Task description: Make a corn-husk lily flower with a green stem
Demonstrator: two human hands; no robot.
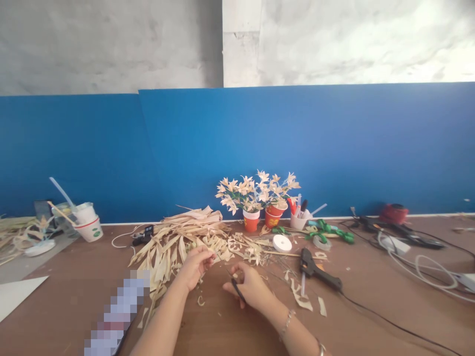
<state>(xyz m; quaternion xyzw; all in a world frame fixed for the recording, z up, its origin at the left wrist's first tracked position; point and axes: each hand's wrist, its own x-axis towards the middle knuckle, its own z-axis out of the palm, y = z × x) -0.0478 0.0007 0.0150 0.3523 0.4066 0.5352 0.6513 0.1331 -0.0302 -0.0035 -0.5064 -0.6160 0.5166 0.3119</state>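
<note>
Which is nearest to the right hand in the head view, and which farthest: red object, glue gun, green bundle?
1. Glue gun, just right of the right hand.
2. Green bundle, beyond the gun.
3. Red object, far right, by the blue panel.

Craft workshop, by what we see. Brown worktop (pixel 215 329) before us, littered with offcuts (pixel 301 298); heap of dried leaf-like strips (pixel 181 237) at eleven o'clock, pale craft flowers (pixel 260 190) in paper cups (pixel 251 222) at twelve, glue gun (pixel 321 276) between one and two. Behind, we face blue partition (pixel 297 133), rough concrete-looking wall (pixel 111 49) above.
</note>
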